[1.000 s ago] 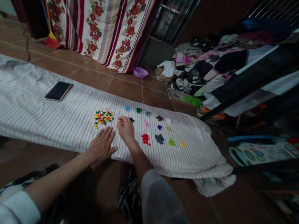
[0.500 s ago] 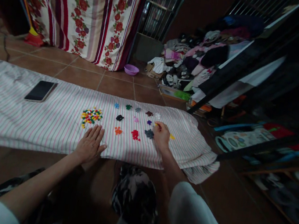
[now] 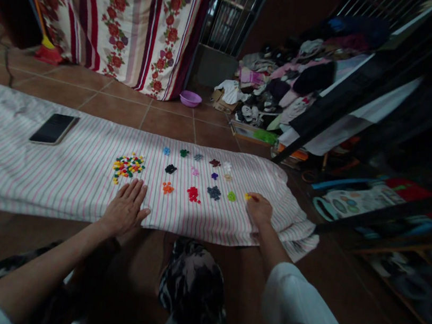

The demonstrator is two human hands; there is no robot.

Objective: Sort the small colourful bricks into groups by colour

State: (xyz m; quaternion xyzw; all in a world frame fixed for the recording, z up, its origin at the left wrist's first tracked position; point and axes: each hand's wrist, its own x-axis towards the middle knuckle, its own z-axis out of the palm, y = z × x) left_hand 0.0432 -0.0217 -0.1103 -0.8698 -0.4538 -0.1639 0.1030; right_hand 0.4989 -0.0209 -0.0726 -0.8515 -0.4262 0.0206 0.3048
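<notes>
In the head view, the right hand [image 3: 259, 211] is shifting rightward past the green cluster [image 3: 231, 196] at the end of the lower row, its fingertips [image 3: 253, 199] pinching a small yellow piece [image 3: 248, 196] right of centre. The left hand [image 3: 125, 208] is resting flat and open on the striped cloth [image 3: 36, 179], well apart from the right hand. The mixed pile of colored pieces [image 3: 128, 166] is lying left of centre, beside the rows of single-color clusters.

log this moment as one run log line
left hand: flat on striped cloth, near mixed pile | right hand: fingertips at yellow pieces, beside green pieces
</notes>
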